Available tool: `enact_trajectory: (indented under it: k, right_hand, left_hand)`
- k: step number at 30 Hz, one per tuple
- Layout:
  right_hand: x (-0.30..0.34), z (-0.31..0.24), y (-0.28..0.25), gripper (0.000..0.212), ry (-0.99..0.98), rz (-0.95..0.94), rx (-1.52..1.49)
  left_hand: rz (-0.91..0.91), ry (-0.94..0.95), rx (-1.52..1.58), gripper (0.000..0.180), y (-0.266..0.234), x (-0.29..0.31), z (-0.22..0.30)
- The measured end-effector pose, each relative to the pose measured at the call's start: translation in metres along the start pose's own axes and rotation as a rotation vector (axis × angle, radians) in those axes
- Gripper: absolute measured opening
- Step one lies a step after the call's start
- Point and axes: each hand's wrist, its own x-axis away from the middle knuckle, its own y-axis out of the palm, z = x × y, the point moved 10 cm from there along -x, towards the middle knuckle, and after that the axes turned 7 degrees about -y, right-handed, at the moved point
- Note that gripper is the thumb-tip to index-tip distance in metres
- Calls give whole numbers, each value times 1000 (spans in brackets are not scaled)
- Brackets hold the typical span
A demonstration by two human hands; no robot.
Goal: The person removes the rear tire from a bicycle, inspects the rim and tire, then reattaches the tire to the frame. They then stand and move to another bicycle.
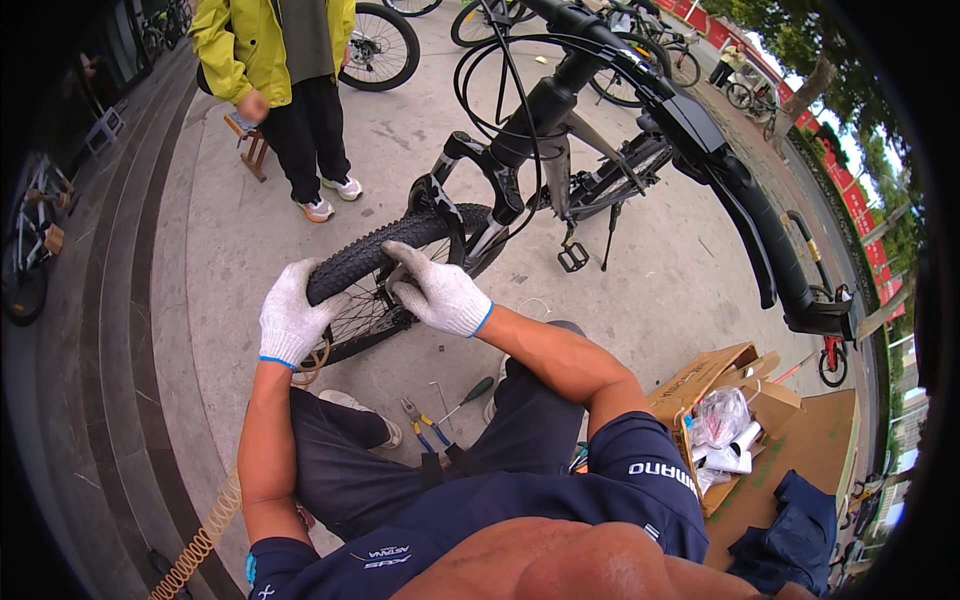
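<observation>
In front of me stands a dark bicycle [548, 115], its front wheel turned toward my knees. My left hand [292, 316], in a white knit glove with a blue cuff, wraps around the near left side of the knobby black tire [372, 252]. The matching gloved right hand [445, 293] grips the tire's right side, its fingers over the tread and sidewall. Spokes [358, 312] show between both hands. The left fingertips are partly hidden by the wheel.
Pliers [424, 420], a screwdriver [478, 392] and a thin hex key [441, 398] lie between my feet. At right is an open cardboard box [688, 388] holding plastic-wrapped parts. A coiled hose [205, 530] runs at lower left. A person in a yellow jacket [222, 50] stands beyond the wheel.
</observation>
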Motion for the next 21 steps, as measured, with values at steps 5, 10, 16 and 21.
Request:
enact_trajectory:
  k: [5, 10, 16, 21]
  right_hand:
    - [0, 0, 0, 63, 8, -4, -10]
    - [0, 0, 0, 63, 6, -1, -2]
    - [0, -1, -1, 63, 2, 4, 4]
    - [0, -2, -1, 64, -1, 2, 14]
  left_hand:
    - [4, 14, 2, 62, 0, 1, 1]
    - [5, 21, 16, 60, -1, 1, 3]
    - [0, 10, 28, 60, -2, 1, 3]
    - [-8, -9, 34, 61, -3, 1, 4]
